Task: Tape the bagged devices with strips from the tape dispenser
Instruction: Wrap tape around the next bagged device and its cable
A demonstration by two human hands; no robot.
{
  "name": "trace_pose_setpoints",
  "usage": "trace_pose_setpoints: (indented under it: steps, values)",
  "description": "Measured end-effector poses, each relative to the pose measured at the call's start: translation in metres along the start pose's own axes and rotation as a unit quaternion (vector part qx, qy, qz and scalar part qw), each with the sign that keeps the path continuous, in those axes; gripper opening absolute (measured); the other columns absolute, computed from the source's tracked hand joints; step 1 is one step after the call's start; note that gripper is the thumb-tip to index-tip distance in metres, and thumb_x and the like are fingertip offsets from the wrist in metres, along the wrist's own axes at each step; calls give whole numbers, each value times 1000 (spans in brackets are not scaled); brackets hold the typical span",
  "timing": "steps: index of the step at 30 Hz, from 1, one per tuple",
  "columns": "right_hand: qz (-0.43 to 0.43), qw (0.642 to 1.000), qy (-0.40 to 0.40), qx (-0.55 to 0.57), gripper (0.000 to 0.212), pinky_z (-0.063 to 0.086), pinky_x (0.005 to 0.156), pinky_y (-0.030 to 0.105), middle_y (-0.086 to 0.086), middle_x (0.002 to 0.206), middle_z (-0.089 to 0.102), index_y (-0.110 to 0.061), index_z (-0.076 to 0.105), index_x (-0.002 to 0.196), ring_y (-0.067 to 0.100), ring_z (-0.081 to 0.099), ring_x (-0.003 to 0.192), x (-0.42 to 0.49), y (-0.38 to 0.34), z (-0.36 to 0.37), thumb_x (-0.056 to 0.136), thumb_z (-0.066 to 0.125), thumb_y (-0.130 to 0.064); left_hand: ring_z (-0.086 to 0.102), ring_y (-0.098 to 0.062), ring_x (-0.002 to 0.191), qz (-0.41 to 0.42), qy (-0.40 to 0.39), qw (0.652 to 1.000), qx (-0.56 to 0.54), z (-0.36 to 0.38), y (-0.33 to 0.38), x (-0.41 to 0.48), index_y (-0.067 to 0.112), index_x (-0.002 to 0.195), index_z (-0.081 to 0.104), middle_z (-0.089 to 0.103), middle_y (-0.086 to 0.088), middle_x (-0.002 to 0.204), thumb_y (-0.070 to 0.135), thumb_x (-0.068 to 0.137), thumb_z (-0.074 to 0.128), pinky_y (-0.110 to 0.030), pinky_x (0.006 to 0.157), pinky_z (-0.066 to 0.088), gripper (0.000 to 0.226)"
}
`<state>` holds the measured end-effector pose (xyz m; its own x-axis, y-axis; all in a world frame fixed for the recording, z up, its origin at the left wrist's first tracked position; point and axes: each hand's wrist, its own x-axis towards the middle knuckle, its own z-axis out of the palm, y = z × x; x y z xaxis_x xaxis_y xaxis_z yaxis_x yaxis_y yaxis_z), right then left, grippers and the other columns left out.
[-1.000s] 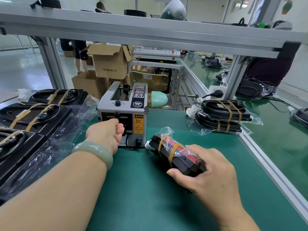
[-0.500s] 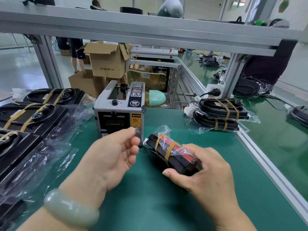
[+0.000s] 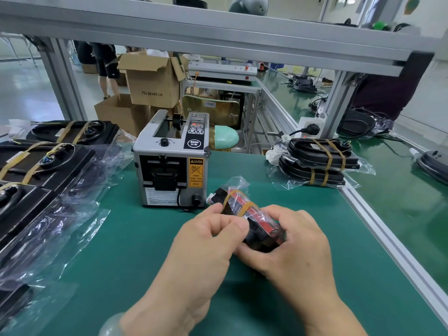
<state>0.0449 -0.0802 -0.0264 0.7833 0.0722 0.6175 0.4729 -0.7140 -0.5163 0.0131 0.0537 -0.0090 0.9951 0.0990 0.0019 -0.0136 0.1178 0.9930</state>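
Note:
A small black and red bagged device (image 3: 244, 212) with two tan tape bands lies over the green mat, just in front of the grey tape dispenser (image 3: 172, 163). My right hand (image 3: 291, 241) grips its near end from the right. My left hand (image 3: 206, 241) has thumb and fingers pinched together against the left side of the device; any tape strip between them is too small to make out. The dispenser's outlet faces me and no strip shows there.
Several large bagged black devices with tan tape (image 3: 43, 166) lie along the left, loose plastic spilling onto the mat. Two taped bagged devices (image 3: 317, 163) are stacked at the right by the aluminium rail (image 3: 388, 238). Cardboard boxes (image 3: 150, 81) stand behind the bench.
My left hand pulled back from the dispenser's outlet and came across to the small device, where it now pinches at its left side. My right hand kept hold of the device.

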Motion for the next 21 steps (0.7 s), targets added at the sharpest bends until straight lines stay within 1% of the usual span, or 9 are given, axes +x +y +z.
trace_pose_setpoints:
  steps: [2, 4, 7, 11, 14, 19, 21]
  values:
    - [4, 1000, 10, 9, 42, 41, 63, 21, -20, 70, 61, -32, 65, 76, 9, 51, 72, 0, 0, 0, 55, 64, -68, 29, 23, 126, -3, -1, 1000, 17, 0, 0, 2, 21, 51, 68, 72, 12, 107, 21, 86, 65, -19, 98, 23, 35]
    - [5, 1000, 15, 11, 40, 41, 63, 21, -19, 70, 62, -31, 65, 76, 11, 52, 71, 0, -1, 0, 56, 64, -66, 27, 24, 126, -9, -9, 999, 32, 0, 2, 2, 20, 52, 69, 70, 12, 112, 23, 85, 66, -21, 99, 23, 33]
    - [6, 1000, 13, 5, 39, 40, 63, 20, -20, 69, 61, -31, 66, 76, 11, 51, 70, 0, -1, 0, 55, 63, -63, 25, 25, 126, -10, -14, 999, 49, 1, 3, 3, 22, 50, 68, 70, 14, 108, 23, 85, 66, -16, 93, 23, 35]
    - [8, 1000, 10, 1, 38, 39, 62, 21, -19, 67, 60, -31, 66, 76, 11, 50, 69, 1, -2, 0, 55, 62, -62, 24, 24, 127, -10, -15, 998, 58, 3, 3, 2, 23, 50, 69, 72, 15, 103, 22, 84, 66, -10, 90, 22, 34]
    - [10, 1000, 11, 1, 39, 39, 62, 23, -19, 67, 60, -31, 66, 76, 11, 49, 69, 0, -2, 0, 55, 62, -63, 23, 24, 128, -16, -14, 998, 52, 5, 3, 3, 22, 53, 71, 71, 14, 106, 23, 83, 65, -8, 88, 21, 31]
    - [10, 1000, 15, 0, 42, 40, 61, 25, -19, 67, 60, -29, 66, 76, 12, 50, 69, -1, -4, 0, 56, 61, -66, 23, 22, 129, -22, -1, 999, 27, 5, 3, 3, 20, 62, 76, 67, 14, 113, 23, 82, 66, -8, 86, 22, 22]
    - [11, 1000, 17, 2, 44, 40, 61, 25, -18, 68, 60, -29, 66, 76, 13, 51, 69, 0, -5, 0, 56, 61, -67, 24, 22, 129, -24, -3, 999, 23, 4, 3, 3, 22, 58, 75, 68, 12, 114, 23, 82, 66, -8, 85, 21, 26]
